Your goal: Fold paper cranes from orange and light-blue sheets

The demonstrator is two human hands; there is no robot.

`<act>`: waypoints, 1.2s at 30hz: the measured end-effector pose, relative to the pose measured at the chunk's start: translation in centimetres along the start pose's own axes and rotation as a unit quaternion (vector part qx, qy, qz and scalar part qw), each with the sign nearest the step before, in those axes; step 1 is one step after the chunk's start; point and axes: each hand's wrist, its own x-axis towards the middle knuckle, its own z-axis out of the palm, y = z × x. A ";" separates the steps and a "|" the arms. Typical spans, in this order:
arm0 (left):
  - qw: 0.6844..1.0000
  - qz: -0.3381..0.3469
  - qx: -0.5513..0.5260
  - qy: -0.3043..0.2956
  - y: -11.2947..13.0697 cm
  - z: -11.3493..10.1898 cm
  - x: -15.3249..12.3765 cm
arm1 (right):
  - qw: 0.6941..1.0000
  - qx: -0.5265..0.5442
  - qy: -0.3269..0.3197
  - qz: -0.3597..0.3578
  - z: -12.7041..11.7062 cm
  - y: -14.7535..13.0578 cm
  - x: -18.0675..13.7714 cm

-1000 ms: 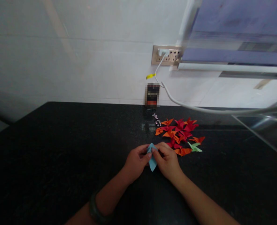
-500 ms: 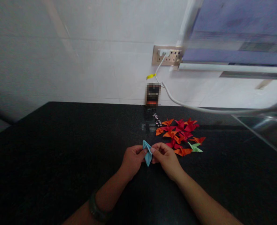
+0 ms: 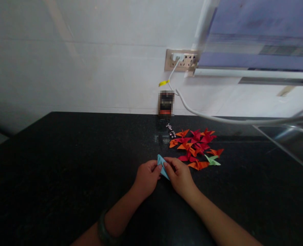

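A small folded piece of light blue paper (image 3: 161, 160) is pinched between both hands above the black counter. My left hand (image 3: 146, 176) grips its left side, thumb on top, with a dark bangle on the wrist. From the right, my right hand (image 3: 180, 175) presses its thumb over the paper's lower part and hides some of it. Just beyond my right hand lie several folded paper cranes, orange (image 3: 199, 165), red (image 3: 188, 157) and one pale green (image 3: 213, 160).
A black counter (image 3: 64, 164) runs to a tiled wall. Against the wall stands a blurred-out box (image 3: 166, 104), with a small beaded strand (image 3: 170, 130) before it. A white cable (image 3: 218, 120) droops from the wall socket (image 3: 181, 60) toward a metal sink (image 3: 292, 136) at right.
The blue paper has been pressed flatter, and its lower end now slants right beneath my right thumb. My right hand has shifted slightly left over it. Both hands keep their hold.
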 end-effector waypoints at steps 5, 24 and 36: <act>0.998 0.039 0.038 -0.016 -0.5 0.0 -0.1 | 0.998 -0.046 -0.001 -0.045 -0.4 -0.2 0.2; 0.982 0.086 0.124 0.111 0.3 -1.0 0.0 | 0.972 0.135 -0.124 0.147 -0.5 -0.5 0.0; 0.990 0.062 0.087 0.091 -0.2 -0.8 0.3 | 0.974 0.150 -0.095 0.144 -0.6 -0.2 0.2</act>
